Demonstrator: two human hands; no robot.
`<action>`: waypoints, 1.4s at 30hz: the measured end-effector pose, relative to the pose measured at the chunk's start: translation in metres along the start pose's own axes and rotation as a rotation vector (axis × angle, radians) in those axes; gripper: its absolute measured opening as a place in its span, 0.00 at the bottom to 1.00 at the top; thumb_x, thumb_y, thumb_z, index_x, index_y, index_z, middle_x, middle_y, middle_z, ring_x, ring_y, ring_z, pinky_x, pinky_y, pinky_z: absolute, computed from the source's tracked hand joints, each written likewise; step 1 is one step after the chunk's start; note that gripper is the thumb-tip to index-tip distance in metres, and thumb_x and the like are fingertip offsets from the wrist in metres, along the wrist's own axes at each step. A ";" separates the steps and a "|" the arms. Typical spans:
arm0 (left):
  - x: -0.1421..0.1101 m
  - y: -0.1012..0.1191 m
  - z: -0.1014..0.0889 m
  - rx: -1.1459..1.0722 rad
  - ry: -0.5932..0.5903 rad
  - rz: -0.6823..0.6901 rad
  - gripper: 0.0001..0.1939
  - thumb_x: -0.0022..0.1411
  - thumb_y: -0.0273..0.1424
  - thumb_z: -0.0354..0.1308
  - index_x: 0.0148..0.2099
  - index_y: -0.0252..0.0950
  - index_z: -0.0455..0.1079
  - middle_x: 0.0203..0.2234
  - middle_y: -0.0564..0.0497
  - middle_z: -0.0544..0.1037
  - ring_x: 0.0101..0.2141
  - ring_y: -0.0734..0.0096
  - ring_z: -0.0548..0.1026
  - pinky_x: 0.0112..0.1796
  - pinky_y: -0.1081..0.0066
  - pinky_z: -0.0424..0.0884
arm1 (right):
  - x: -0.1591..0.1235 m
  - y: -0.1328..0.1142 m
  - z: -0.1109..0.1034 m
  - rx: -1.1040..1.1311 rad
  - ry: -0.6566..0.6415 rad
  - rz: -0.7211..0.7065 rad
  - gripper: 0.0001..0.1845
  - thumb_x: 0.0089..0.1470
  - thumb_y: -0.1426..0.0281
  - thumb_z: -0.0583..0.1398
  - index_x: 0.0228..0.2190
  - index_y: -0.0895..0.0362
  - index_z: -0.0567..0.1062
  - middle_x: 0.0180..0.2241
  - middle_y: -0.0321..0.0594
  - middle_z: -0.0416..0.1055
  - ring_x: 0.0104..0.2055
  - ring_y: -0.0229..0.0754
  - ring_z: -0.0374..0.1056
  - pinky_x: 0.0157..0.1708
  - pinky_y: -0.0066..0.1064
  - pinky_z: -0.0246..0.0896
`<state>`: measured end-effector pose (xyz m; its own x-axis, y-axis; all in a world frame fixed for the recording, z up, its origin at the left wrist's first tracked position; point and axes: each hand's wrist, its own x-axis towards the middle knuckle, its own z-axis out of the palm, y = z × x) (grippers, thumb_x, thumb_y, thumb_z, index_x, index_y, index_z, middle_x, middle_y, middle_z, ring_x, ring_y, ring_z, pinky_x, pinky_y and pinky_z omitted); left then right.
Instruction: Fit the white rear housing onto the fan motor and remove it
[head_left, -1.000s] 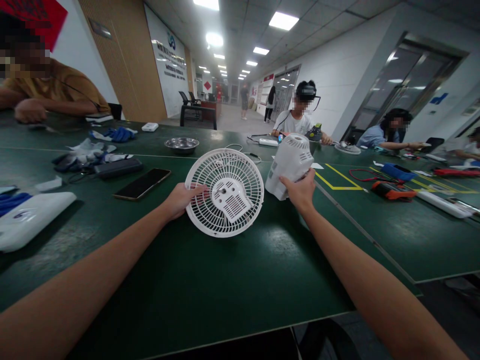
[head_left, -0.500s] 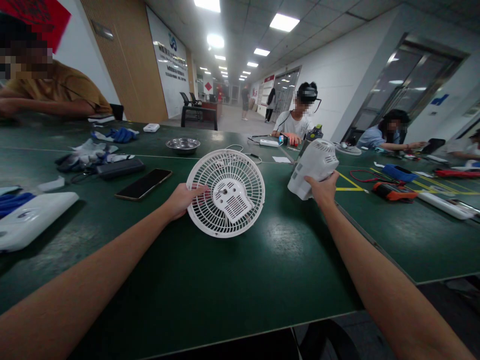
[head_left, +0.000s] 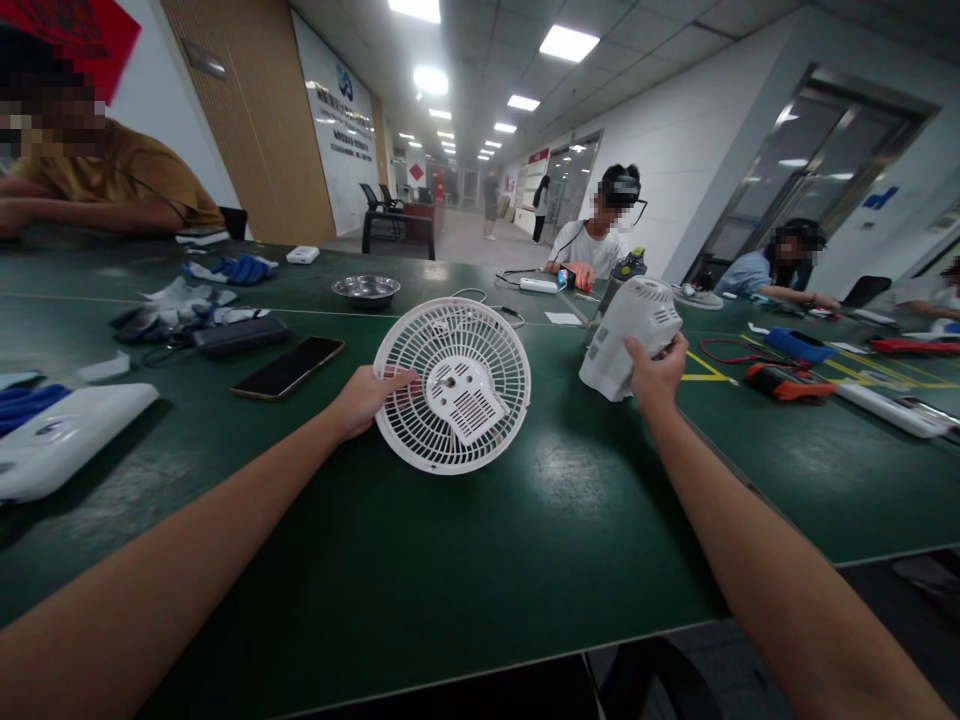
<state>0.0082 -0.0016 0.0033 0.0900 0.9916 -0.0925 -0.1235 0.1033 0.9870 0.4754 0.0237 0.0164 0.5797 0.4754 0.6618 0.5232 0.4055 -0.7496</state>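
Observation:
A round white fan grille (head_left: pixel 465 398) with a slotted hub plate is tilted up in front of me, gripped at its left rim by my left hand (head_left: pixel 365 402). The fingers of that hand show through the bars, behind the grille. To the right, my right hand (head_left: pixel 657 374) is closed on a white vented plastic housing (head_left: pixel 628 335), thumb on the near face and fingers on its right side. The housing stands apart from the grille. A thin white cable (head_left: pixel 510 312) runs behind the grille; where it ends is hidden.
A phone (head_left: pixel 288 368), a dark case (head_left: pixel 240 335) and gloves (head_left: pixel 176 308) lie left. A metal bowl (head_left: pixel 366 290) sits beyond the grille. An orange-and-black meter (head_left: pixel 790 384) lies right. Across the green table (head_left: pixel 420 580), a person in a white shirt (head_left: pixel 589 250) works near a bottle (head_left: pixel 628 266).
The housing has shifted slightly right, and my right hand's thumb has slid to the right on it. The grille and my left hand are almost unmoved.

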 end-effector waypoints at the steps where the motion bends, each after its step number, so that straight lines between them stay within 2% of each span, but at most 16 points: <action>1: -0.001 0.001 0.001 -0.002 0.005 -0.004 0.04 0.60 0.24 0.67 0.39 0.30 0.80 0.33 0.41 0.84 0.32 0.63 0.82 0.35 0.65 0.79 | 0.000 0.000 0.000 0.006 -0.006 -0.001 0.44 0.40 0.55 0.70 0.55 0.57 0.63 0.52 0.51 0.72 0.49 0.51 0.73 0.50 0.46 0.69; 8: -0.004 0.004 0.002 -0.008 0.005 -0.007 0.04 0.61 0.25 0.66 0.39 0.30 0.79 0.33 0.42 0.84 0.33 0.63 0.82 0.37 0.64 0.79 | -0.001 -0.007 -0.002 -0.032 -0.025 -0.060 0.47 0.41 0.55 0.70 0.58 0.56 0.61 0.53 0.51 0.71 0.48 0.51 0.74 0.48 0.45 0.69; 12: -0.001 0.001 -0.001 0.011 -0.008 -0.015 0.05 0.61 0.26 0.67 0.41 0.30 0.79 0.35 0.42 0.84 0.34 0.62 0.83 0.37 0.64 0.80 | -0.004 -0.015 -0.003 -0.107 0.039 -0.060 0.43 0.42 0.53 0.69 0.56 0.57 0.66 0.49 0.49 0.74 0.44 0.50 0.74 0.46 0.43 0.69; 15: 0.001 -0.001 -0.001 0.010 0.004 0.001 0.04 0.61 0.26 0.67 0.39 0.30 0.79 0.33 0.42 0.84 0.32 0.65 0.82 0.35 0.67 0.79 | -0.005 -0.017 -0.002 -0.151 0.081 -0.054 0.40 0.42 0.52 0.69 0.53 0.58 0.69 0.46 0.48 0.75 0.43 0.50 0.73 0.46 0.43 0.68; 18: 0.002 -0.001 0.001 -0.001 0.014 0.015 0.03 0.61 0.25 0.67 0.38 0.29 0.79 0.32 0.42 0.84 0.31 0.66 0.82 0.34 0.69 0.79 | -0.005 -0.016 -0.001 -0.149 0.074 -0.091 0.41 0.41 0.52 0.70 0.53 0.59 0.69 0.46 0.48 0.74 0.45 0.50 0.72 0.48 0.43 0.66; 27: 0.001 -0.002 -0.001 0.000 -0.004 0.008 0.05 0.61 0.25 0.67 0.41 0.29 0.79 0.34 0.42 0.84 0.32 0.65 0.83 0.36 0.67 0.80 | -0.002 -0.017 -0.001 -0.168 0.089 -0.217 0.44 0.44 0.53 0.69 0.57 0.56 0.63 0.52 0.51 0.70 0.50 0.53 0.70 0.48 0.47 0.67; 31: 0.001 0.000 -0.001 -0.003 -0.007 -0.005 0.05 0.61 0.26 0.67 0.41 0.29 0.79 0.34 0.42 0.84 0.32 0.64 0.83 0.37 0.65 0.80 | -0.009 -0.034 -0.001 -0.229 0.127 -0.381 0.46 0.44 0.52 0.69 0.59 0.55 0.61 0.56 0.52 0.67 0.58 0.58 0.66 0.56 0.54 0.61; 34: 0.000 0.001 0.000 0.006 -0.006 -0.008 0.04 0.62 0.25 0.66 0.40 0.30 0.79 0.33 0.43 0.84 0.32 0.64 0.82 0.36 0.65 0.79 | -0.025 -0.054 0.005 -0.229 0.036 -0.434 0.46 0.43 0.53 0.69 0.59 0.57 0.62 0.54 0.53 0.69 0.54 0.57 0.69 0.53 0.51 0.64; 37: 0.000 0.001 0.000 0.033 0.001 0.004 0.04 0.62 0.26 0.66 0.38 0.30 0.79 0.32 0.44 0.84 0.32 0.65 0.82 0.36 0.67 0.79 | -0.048 -0.070 0.018 -0.249 -0.170 -0.400 0.44 0.42 0.52 0.70 0.56 0.58 0.66 0.49 0.51 0.72 0.48 0.55 0.71 0.48 0.48 0.67; 42: -0.001 0.000 -0.001 0.043 -0.002 0.012 0.04 0.62 0.27 0.67 0.39 0.31 0.80 0.32 0.44 0.84 0.32 0.65 0.82 0.37 0.65 0.80 | -0.082 -0.072 0.041 -0.321 -0.483 -0.219 0.41 0.44 0.49 0.69 0.54 0.60 0.69 0.42 0.48 0.76 0.41 0.52 0.71 0.45 0.44 0.67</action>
<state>0.0075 -0.0025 0.0036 0.0908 0.9927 -0.0800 -0.0821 0.0875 0.9928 0.3647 -0.0125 0.0154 0.1280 0.7379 0.6626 0.8032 0.3148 -0.5057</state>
